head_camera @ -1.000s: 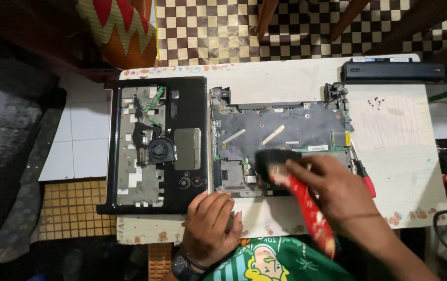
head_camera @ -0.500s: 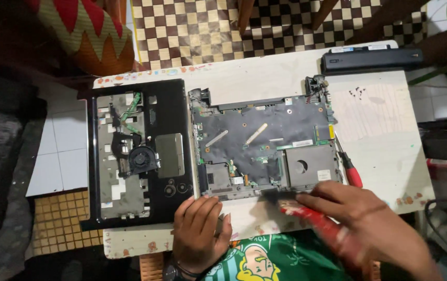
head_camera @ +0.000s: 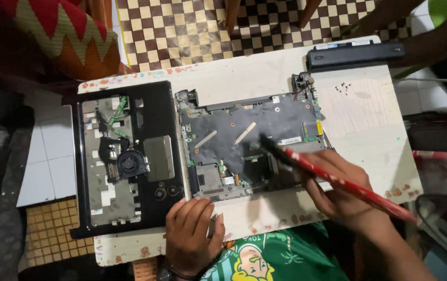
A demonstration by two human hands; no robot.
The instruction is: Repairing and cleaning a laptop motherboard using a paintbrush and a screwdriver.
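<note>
The right hand (head_camera: 340,190) grips a red-handled brush (head_camera: 338,179), its dark bristles resting on the laptop motherboard (head_camera: 249,138) just ahead of the knuckles. The left hand (head_camera: 192,237) lies flat, fingers loose (holding nothing), against the board's near edge. Beside it sits the black laptop base (head_camera: 130,156) on the white table (head_camera: 369,119).

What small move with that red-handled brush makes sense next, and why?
Probably a short sweep leftward across the circuit board. The right hand holds the red-handled brush with its dark bristles on the board's right-middle, while the left hand rests at the board's near edge, steadying it.
</note>
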